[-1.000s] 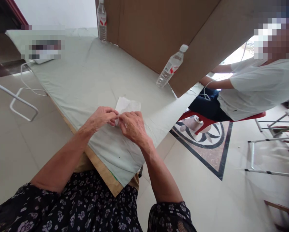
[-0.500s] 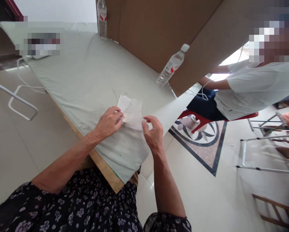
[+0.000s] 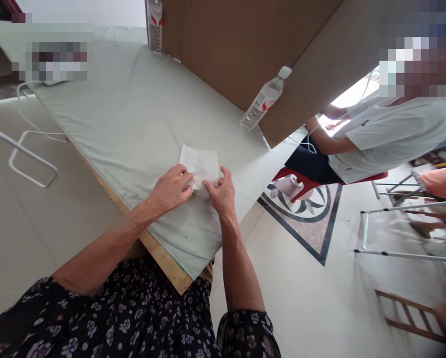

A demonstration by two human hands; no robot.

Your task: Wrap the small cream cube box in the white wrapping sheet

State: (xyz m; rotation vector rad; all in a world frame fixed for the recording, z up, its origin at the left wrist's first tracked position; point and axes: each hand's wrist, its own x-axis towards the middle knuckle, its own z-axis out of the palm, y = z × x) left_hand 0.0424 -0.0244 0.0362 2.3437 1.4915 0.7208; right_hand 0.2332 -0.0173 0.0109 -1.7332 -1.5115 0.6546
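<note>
A thin white tissue point(image 3: 204, 158) lies on the cloth-covered table close in front of me. My left hand point(image 3: 173, 186) rests at its lower left, with curled fingers closed on a small cream-coloured crumpled thing point(image 3: 197, 183) whose kind I cannot make out. At the lower right edge of the tissue is my right hand point(image 3: 222, 194), its thumb pressed on the tissue and the fingers bent behind it. Part of the tissue's near edge looks folded up between the hands.
Against a tall brown cardboard panel point(image 3: 238, 44) stand two water bottles, one nearer point(image 3: 265, 98) and one farther point(image 3: 155, 27). A person in a white shirt point(image 3: 390, 134) sits on a red stool to the right. White metal tubing point(image 3: 32, 159) is at the left.
My right hand has moved left and inward onto the tissue, and the tissue's near edge has come up. My left hand has barely shifted. The view has moved slightly.
</note>
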